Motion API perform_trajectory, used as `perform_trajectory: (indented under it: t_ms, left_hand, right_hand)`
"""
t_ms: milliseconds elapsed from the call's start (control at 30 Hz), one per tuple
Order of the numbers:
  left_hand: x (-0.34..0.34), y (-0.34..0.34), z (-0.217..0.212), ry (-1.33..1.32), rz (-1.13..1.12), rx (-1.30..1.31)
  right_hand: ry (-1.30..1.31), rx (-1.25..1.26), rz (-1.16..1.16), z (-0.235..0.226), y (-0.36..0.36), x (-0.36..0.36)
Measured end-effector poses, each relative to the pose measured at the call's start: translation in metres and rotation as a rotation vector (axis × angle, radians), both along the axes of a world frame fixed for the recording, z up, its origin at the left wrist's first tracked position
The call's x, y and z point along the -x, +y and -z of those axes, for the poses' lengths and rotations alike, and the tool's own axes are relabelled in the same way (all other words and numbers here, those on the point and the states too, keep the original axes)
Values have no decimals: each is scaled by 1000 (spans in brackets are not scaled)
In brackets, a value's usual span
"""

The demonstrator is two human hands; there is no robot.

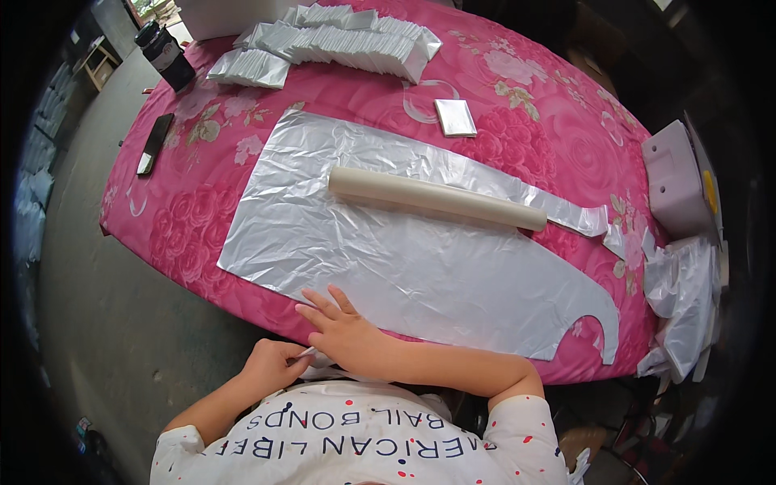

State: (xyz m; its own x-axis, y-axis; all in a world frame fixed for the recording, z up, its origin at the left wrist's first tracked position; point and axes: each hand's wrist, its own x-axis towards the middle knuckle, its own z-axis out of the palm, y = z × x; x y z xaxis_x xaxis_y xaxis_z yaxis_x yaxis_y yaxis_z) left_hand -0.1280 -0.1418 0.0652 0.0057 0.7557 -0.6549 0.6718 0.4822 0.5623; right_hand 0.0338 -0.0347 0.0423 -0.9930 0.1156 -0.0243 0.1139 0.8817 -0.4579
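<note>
Silver plastic sheet (pixel 453 271) lies spread on pink floral tablecloth (pixel 186 250), curved cutout at right end, pale tube (pixel 436 199) lying across it. Right hand (pixel 346 333): fingers spread, at sheet's near edge. Left hand (pixel 273 364): pinching small white piece (pixel 305 352) by table edge, kind unclear. Beyond sheet: single folded packet (pixel 456 118), then packet stacks (pixel 347 47), black bottle (pixel 166 58) far left.
</note>
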Motion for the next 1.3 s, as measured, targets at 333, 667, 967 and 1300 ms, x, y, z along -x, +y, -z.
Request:
perform_trajectory:
  t_ms: [333, 667, 967, 1300]
  left_hand:
    - [-5, 27, -2, -215, -19, -580]
    - [-11, 32, -2, -214, 13, -539]
    - [-21, 59, 11, -196, 221, -727]
    - [-128, 133, 21, -44, 621, -933]
  right_hand:
    - [607, 658, 987, -17, 216, -62]
    - [303, -124, 1457, 19, 318, -84]
    - [75, -281, 935, -15, 149, -178]
    - [141, -17, 973, -2, -2, -191]
